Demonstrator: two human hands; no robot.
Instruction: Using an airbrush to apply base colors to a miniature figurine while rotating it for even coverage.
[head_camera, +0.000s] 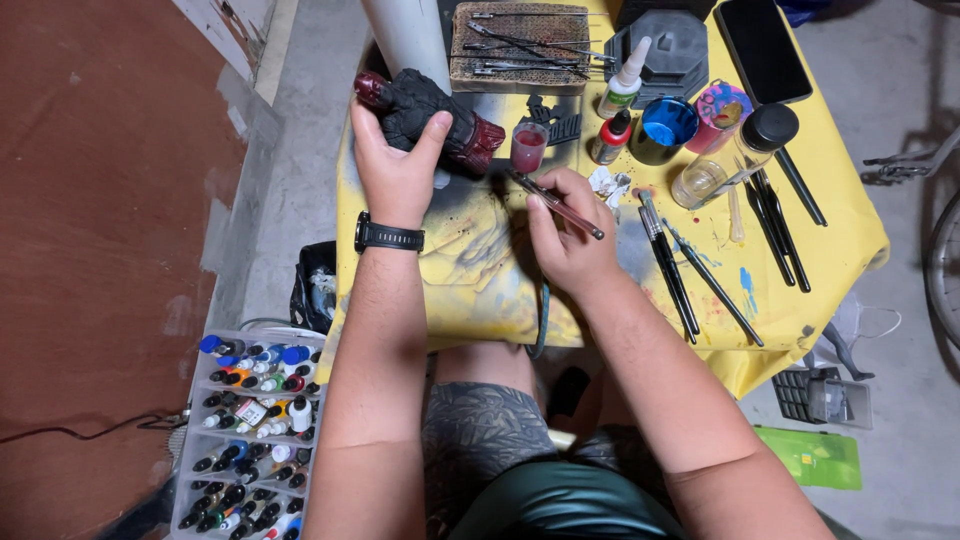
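My left hand grips a dark figurine with black body and dark red ends, held on its side over the yellow-covered table. A black watch sits on that wrist. My right hand pinches a thin paintbrush, whose tip points up-left toward a small cup of red paint just right of the figurine.
Several brushes lie right of my right hand. Behind are paint bottles, a blue paint pot, a clear jar with black lid, a phone and a tool rack. A rack of paint bottles stands on the floor, lower left.
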